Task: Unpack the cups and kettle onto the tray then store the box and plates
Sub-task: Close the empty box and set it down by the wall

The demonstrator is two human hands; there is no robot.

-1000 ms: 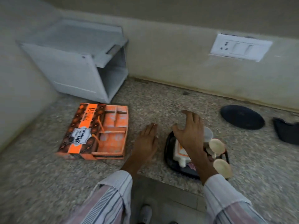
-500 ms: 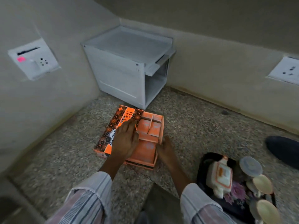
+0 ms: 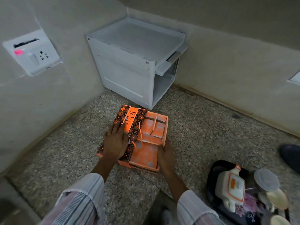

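Observation:
An orange box [image 3: 146, 142] lies open on the speckled stone counter, its patterned lid [image 3: 128, 120] folded out to the left and its divided inside bare. My left hand [image 3: 116, 142] rests flat on the lid, fingers spread. My right hand [image 3: 165, 153] grips the box's right front edge. At the lower right a black flowered tray [image 3: 212, 174] holds a white kettle [image 3: 230, 189] with orange trim, lying beside several cream cups [image 3: 276, 198].
A white plastic storage cabinet [image 3: 129, 65] stands in the corner behind the box, open on its right side. A dark plate [image 3: 290, 156] lies at the right edge. A wall socket [image 3: 32, 52] is on the left wall. The counter's front edge runs just below my arms.
My view swung left from the tray to the box. Both hands left the tray area; the left settled on the lid and the right took the box's right edge.

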